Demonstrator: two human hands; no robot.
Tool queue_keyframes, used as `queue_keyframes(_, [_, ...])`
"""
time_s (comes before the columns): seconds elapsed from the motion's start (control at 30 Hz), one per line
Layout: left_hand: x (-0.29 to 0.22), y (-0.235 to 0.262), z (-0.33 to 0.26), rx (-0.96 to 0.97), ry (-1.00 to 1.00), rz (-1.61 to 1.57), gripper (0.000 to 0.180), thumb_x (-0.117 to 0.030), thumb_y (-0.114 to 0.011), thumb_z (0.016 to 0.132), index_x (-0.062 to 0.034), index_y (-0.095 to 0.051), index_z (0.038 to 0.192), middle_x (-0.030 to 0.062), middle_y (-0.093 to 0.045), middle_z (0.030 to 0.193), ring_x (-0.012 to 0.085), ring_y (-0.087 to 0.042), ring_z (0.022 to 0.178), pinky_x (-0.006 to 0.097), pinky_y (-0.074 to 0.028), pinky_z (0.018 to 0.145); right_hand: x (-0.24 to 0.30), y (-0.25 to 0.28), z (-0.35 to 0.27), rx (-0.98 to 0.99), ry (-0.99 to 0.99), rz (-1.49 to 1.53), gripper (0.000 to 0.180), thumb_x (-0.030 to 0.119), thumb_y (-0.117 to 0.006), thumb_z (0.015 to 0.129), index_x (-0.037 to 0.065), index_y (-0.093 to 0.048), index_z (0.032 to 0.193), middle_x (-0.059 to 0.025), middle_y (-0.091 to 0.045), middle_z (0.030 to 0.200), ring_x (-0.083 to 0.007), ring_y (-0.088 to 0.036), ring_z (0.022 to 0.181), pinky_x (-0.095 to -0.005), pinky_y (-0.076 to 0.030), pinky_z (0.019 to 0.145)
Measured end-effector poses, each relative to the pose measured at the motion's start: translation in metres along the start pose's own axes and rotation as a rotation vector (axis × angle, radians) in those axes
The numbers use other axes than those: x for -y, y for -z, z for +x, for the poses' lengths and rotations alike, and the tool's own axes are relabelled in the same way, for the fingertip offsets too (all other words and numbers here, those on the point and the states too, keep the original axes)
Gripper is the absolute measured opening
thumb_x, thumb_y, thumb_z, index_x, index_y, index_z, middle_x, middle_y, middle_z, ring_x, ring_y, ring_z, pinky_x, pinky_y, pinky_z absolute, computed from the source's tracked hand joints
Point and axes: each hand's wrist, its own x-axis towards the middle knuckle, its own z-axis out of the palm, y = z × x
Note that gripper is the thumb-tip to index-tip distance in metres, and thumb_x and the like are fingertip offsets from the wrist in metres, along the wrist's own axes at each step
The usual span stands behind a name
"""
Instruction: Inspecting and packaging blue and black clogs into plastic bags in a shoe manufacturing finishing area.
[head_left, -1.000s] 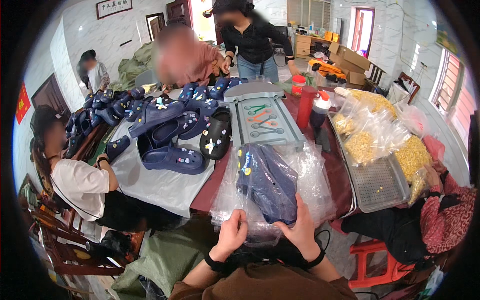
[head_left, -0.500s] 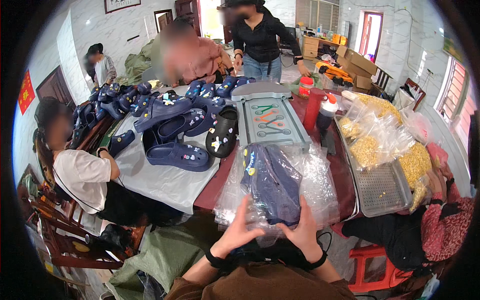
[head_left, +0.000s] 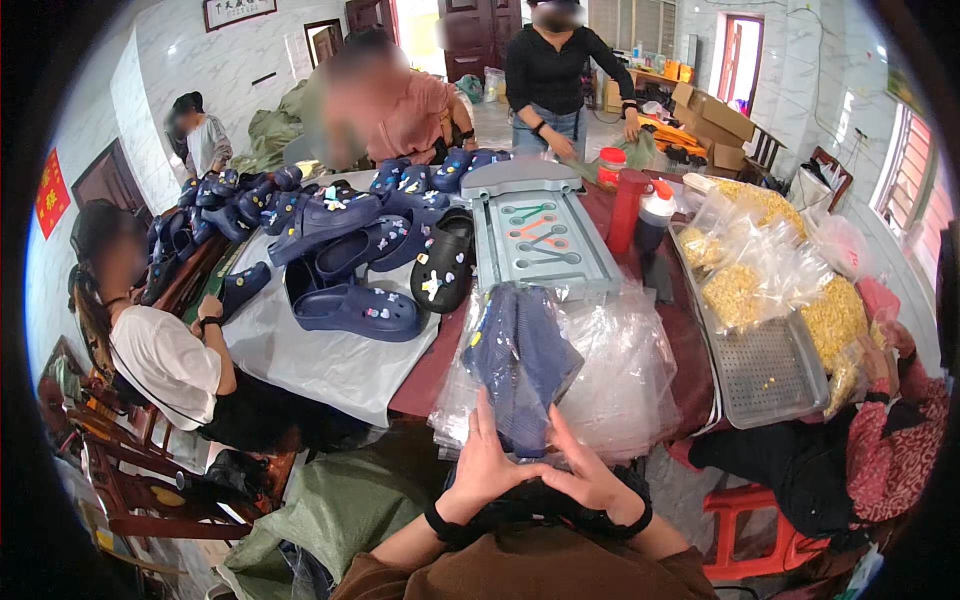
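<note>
Bagged navy clogs now tilted upright

A bagged shoe pair is held upright at the near edge of the bench, between the left hand and right hand. Loose clogs are piled to the left, a moulded tray sits behind, and a mesh tray lies right.
</note>
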Motion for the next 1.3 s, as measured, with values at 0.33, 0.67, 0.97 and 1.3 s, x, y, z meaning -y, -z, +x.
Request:
queue_keyframes(0.33, [0.006, -0.015, -0.003, -0.238, -0.022, 0.136, 0.144, -0.051, -0.092, 0.06, 0.0061, -0.002, 0.157, 0.0376, -0.043, 0.13, 0.0514, -0.063, 0.099, 0.051, -0.057, 0.079, 0.024, -0.016, 0.005, 0.11, 0.196, -0.677, 0.117, 0.036, -0.077, 0.087, -0.012, 0.005, 0.155, -0.0336, -0.05, 0.136, -0.0465, -0.049, 0.129, -0.0456, -0.039, 0.109])
queue_keyframes(0.67, [0.015, -0.002, 0.0, -0.303, 0.017, 0.053, 0.119, -0.037, -0.083, 0.069, 0.0074, -0.014, 0.155, 0.0374, -0.051, 0.126, 0.0512, -0.064, 0.099, 0.05, -0.056, 0.084, 0.03, 0.006, 0.049, -0.253, 0.327, -0.643, 0.034, 0.012, -0.064, 0.093, -0.002, -0.06, 0.124, -0.0222, -0.058, 0.122, -0.0393, -0.057, 0.115, -0.0441, -0.044, 0.101])
queue_keyframes(0.97, [0.018, 0.035, 0.006, -0.227, 0.247, -0.257, 0.107, -0.035, -0.076, 0.072, 0.0033, -0.023, 0.156, 0.0352, -0.044, 0.145, 0.0467, -0.05, 0.131, 0.045, -0.044, 0.108, -0.045, 0.042, 0.066, -0.484, -0.011, -0.353, 0.043, 0.012, -0.051, 0.103, 0.001, -0.045, 0.145, -0.0126, -0.05, 0.135, -0.024, -0.049, 0.124, -0.0373, -0.041, 0.105])
queue_keyframes(1.3, [0.014, 0.084, 0.013, -0.354, 0.17, -0.51, 0.092, -0.035, -0.07, 0.073, 0.0019, -0.036, 0.15, 0.0309, -0.055, 0.136, 0.0405, -0.055, 0.126, 0.043, -0.043, 0.107, -0.071, 0.045, 0.059, -0.36, -0.073, -0.591, 0.063, 0.009, -0.064, 0.094, 0.001, -0.039, 0.152, -0.0196, -0.046, 0.145, -0.0312, -0.046, 0.132, -0.0428, -0.038, 0.109])
